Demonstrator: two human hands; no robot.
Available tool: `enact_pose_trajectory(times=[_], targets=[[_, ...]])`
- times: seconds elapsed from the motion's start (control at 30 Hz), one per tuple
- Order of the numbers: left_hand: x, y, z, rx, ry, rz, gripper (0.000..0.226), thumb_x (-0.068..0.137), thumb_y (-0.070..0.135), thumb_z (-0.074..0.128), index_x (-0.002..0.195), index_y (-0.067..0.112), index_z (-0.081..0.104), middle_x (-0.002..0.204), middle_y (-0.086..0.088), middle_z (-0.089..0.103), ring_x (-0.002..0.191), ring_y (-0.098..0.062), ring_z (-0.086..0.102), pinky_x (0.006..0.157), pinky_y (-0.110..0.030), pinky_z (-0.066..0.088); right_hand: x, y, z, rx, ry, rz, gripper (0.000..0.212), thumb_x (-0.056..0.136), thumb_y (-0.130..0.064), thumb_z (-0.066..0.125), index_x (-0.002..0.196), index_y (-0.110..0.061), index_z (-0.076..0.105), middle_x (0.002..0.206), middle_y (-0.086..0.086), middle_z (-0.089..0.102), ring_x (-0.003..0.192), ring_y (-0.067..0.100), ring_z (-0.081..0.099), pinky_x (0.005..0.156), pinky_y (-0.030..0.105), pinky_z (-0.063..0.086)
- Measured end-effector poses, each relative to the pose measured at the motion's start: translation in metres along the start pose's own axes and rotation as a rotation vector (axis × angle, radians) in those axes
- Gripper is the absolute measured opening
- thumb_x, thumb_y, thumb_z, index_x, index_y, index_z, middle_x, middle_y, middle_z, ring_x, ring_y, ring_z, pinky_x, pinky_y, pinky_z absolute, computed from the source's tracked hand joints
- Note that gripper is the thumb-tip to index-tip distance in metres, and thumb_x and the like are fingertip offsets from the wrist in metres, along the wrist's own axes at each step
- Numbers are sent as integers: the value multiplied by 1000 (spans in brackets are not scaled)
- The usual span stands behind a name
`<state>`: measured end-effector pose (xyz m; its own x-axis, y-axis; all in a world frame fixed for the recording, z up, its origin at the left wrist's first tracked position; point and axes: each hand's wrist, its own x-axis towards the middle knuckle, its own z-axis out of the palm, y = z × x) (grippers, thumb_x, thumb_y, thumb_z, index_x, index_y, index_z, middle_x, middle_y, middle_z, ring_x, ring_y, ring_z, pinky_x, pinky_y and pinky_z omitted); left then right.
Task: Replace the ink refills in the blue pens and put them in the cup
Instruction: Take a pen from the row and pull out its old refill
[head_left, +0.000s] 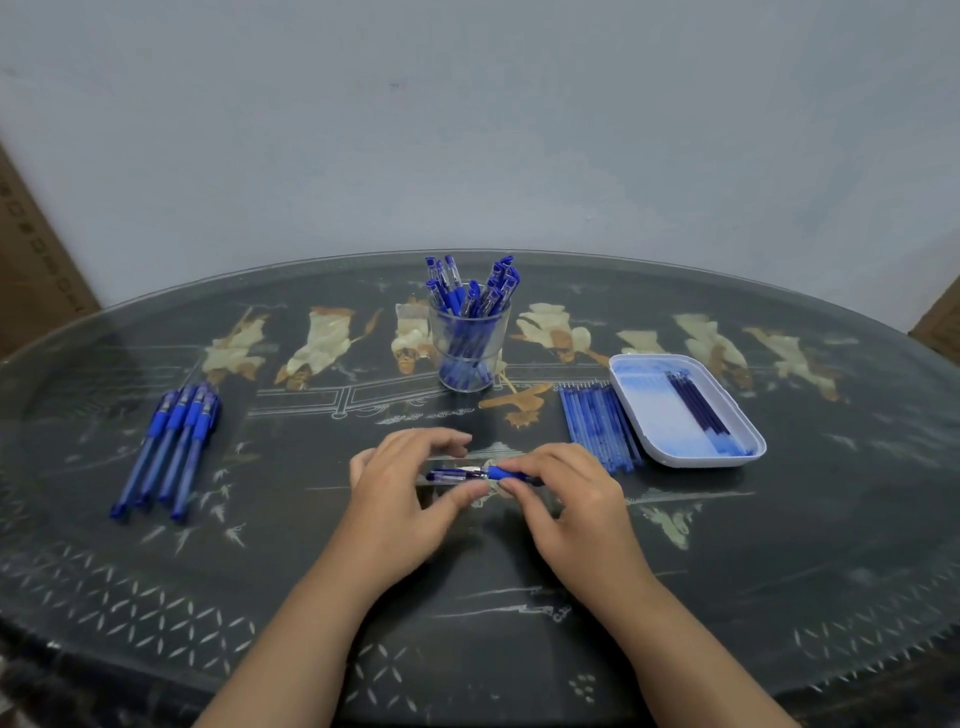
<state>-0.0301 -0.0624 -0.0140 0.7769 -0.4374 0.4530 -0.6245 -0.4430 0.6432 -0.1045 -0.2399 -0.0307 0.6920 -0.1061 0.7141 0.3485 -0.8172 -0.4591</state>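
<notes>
Fingertips of the left hand (395, 491) pinch the clear barrel (449, 475) of a slim blue plastic pen (480, 474); the right hand (569, 501) pinches its blue rubber grip (506, 473); the pen lies level, low over the dark painted table (311, 571), in front of the clear round cup (467, 348); it seems light, stiff, a little slippery; the rubber grip is the surest hold.

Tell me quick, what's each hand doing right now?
Left hand: pinching the blue pen by its clear barrel.
Right hand: pinching the same pen's blue grip end.
</notes>
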Motion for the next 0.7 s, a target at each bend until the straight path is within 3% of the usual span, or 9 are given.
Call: enact_pose_trajectory(times=[0.1,0.17,0.27,0.33,0.43,0.53,0.6,0.67,0.7], targets=[[1,-5,2,-35,12,24,18,83,56,51,86,40,59,102,24,60,104,4,52,98,-39,34,0,-1,0,-7,-11,-1,15,91,-26,65,98,-17,73,92,-9,64,83,12,60,73,38,52],[1,-4,3,-18,45,8,36,89,63,39,80,38,63,101,22,59,105,5,51,96,-39,32,0,-1,0,-7,-12,-2,15,91,-27,65,99,-17,73,91,-9,64,83,12,60,73,38,52],[2,0,0,-57,-9,-25,32,81,70,44,101,49,59,109,30,59,116,7,47,101,-31,27,0,-1,0,-11,-16,3,16,91,-27,64,99,-17,73,92,-8,64,83,12,60,73,38,52],[3,-1,0,-98,-28,-6,25,79,62,54,100,49,59,111,25,60,115,-2,53,103,-43,37,0,-1,0,-22,-19,-4,15,91,-26,64,99,-17,73,92,-9,64,83,12,60,73,38,52],[3,-2,0,-119,4,-25,24,84,62,49,87,44,65,105,22,61,106,-8,58,95,-55,42,0,-2,0,-33,-25,-15,14,91,-26,65,99,-17,73,91,-9,64,82,12,59,72,37,52],[3,3,-3,-132,-14,-58,34,78,73,52,99,50,64,108,25,62,114,-2,55,103,-44,39,1,-2,0,-39,-25,-9,14,92,-25,65,99,-17,73,91,-9,64,82,13,60,73,37,51],[3,4,-6,-193,-20,-63,27,78,50,73,103,41,66,105,23,64,110,0,57,100,-27,41,1,-1,0,-42,-24,-7,14,92,-26,64,100,-18,73,92,-10,64,83,12,60,74,37,52],[4,2,-7,-215,-8,-67,17,80,21,79,85,34,70,95,19,67,98,-3,62,87,-14,42,0,-1,-1,-41,-33,-4,15,91,-26,64,100,-18,73,93,-11,64,83,11,60,74,37,52],[4,2,-7,-207,-2,-82,20,81,17,77,77,35,69,90,18,67,93,-3,62,82,-11,41,0,-1,-1,-41,-38,-4,15,91,-27,64,100,-18,73,93,-11,64,83,10,59,74,37,52]])
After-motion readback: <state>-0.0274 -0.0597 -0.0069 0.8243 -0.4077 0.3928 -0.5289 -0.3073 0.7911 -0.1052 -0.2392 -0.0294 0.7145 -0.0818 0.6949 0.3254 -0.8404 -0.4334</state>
